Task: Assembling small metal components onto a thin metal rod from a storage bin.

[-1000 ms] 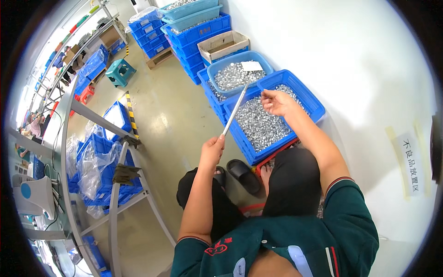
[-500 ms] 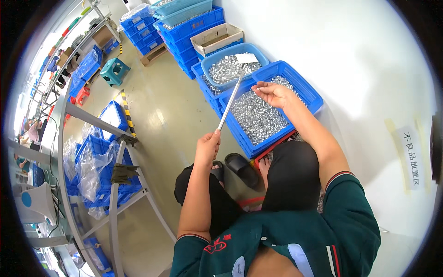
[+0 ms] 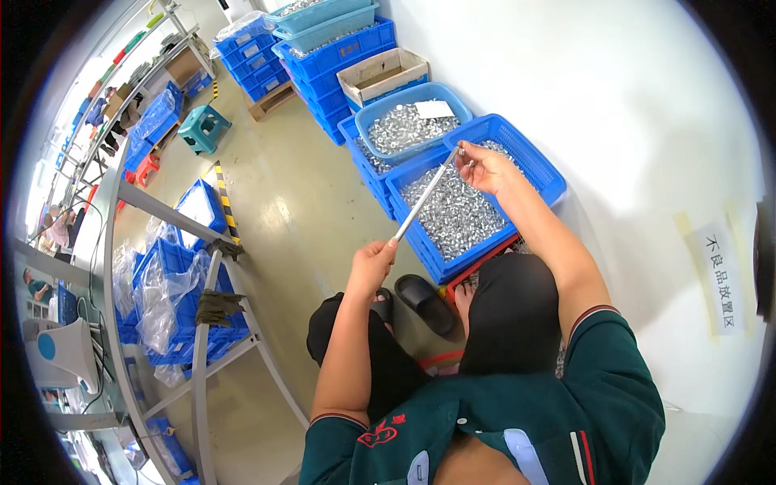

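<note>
My left hand is closed round the lower end of a thin, straight silver rod, which slants up and right over the crate. At the rod's far tip, the thumb and fingers of my right hand are pinched on a small silver metal part. Whether the part sits on the tip or just touches it is too small to tell. Beneath both lies a blue crate holding many loose small silver metal parts.
Behind the crate stands a light-blue basin of similar parts with a white card. A cardboard box and stacked blue crates rise farther back. A white wall borders the right; a metal-framed bench stands left.
The rod has tilted rightward, its tip now meeting the fingers of my right hand. My right hand has hardly shifted; my left hand has moved slightly right and down.
</note>
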